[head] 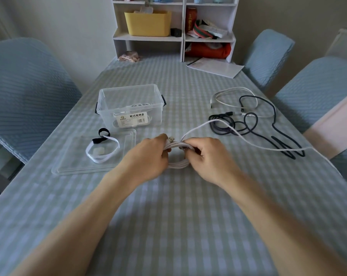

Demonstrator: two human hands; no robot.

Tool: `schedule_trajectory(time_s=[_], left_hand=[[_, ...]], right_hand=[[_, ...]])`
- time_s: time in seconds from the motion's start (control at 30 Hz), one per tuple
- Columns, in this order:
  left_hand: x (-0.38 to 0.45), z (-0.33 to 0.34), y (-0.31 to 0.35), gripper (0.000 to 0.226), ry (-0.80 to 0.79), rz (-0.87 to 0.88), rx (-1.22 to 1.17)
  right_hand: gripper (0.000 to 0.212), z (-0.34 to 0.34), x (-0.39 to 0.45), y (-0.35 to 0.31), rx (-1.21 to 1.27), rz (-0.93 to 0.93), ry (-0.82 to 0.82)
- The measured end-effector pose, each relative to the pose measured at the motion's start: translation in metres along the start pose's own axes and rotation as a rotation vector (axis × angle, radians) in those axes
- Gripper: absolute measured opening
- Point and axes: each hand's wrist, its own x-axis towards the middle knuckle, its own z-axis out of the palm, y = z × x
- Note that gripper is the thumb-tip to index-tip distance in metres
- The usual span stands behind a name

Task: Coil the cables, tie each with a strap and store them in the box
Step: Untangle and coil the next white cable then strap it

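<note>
— How were the hands set?

— Both were curled round the white cable (176, 148), low over the checked table (168, 216). The left hand (146, 158) gripped one side of the coiled loops, with a plug end poking up beside its thumb. The right hand (204, 156) pinched the other side, and the cable's free length ran off to the right and past the table edge.

— Any writing?

— The clear box (129, 105) carried a label reading 欧式收纳盒, with a barcode; the smaller print was too fine to read. Something white lay inside, blurred by the plastic.

— And the rest?

— The lid (126, 136) lay flat in front of the box, with a white strap (101, 150) and a black strap (104, 132) on it. A dark cable (248, 126) and another white cable (232, 92) lay loose, well right. The fingertips were hidden behind the loops.
</note>
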Motion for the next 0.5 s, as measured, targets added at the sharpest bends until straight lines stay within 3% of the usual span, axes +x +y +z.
schedule_trajectory(time_s=[0.17, 0.23, 0.37, 0.5], left_hand=[[-0.004, 0.0, -0.001, 0.01, 0.023, 0.045, 0.157], [-0.005, 0.001, 0.0, 0.012, 0.055, 0.063, 0.17], [-0.004, 0.003, 0.0, 0.009, 0.043, 0.043, 0.061], [-0.003, 0.006, 0.001, 0.017, 0.04, -0.099, -0.069]], right_hand=[[0.032, -0.011, 0.001, -0.003, 0.01, -0.005, -0.138], [0.026, -0.013, 0.001, -0.001, 0.031, 0.008, -0.15], [0.02, -0.01, 0.005, 0.004, 0.122, 0.061, -0.162], [0.015, -0.012, 0.006, 0.007, 0.326, 0.234, -0.121]])
